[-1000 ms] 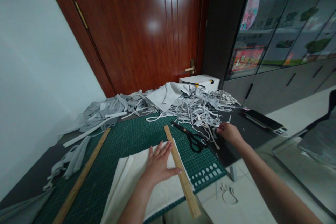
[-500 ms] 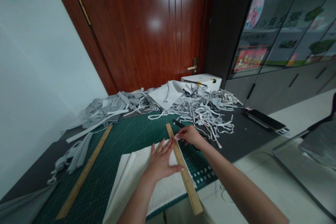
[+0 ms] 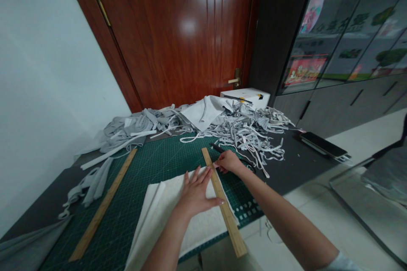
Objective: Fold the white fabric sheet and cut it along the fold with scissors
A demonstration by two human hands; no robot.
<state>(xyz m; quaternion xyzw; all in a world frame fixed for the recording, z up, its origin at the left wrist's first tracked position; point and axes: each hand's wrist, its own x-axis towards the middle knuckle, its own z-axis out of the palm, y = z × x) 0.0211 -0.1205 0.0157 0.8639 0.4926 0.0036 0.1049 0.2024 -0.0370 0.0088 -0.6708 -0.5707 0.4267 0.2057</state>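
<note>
My left hand (image 3: 197, 194) lies flat with its fingers spread over the folded white cloth (image 3: 202, 230). Its fingertips and thumb press on the near wooden ruler (image 3: 229, 222), which lies along the cloth's right edge and sticks out past the front edge of the mat. At the far right corner of the cloth, my right hand (image 3: 229, 162) pinches a small flat pale pink piece, like tailor's chalk (image 3: 216, 164), against the ruler's right side. Just beyond that hand lies a dark-handled tool (image 3: 217, 148), partly hidden by it.
A green cutting mat (image 3: 165, 148) covers much of the dark table. Another wooden ruler (image 3: 103, 209) lies at left. Grey fabric scraps (image 3: 244, 125) heap along the back, before a white box (image 3: 254, 95). A black phone-like device (image 3: 324, 145) sits at the right edge.
The view has shifted slightly. My right hand has drawn its fingers a little closer together around the chalk at the ruler's edge; my left hand stays pressed on the ruler and cloth.
</note>
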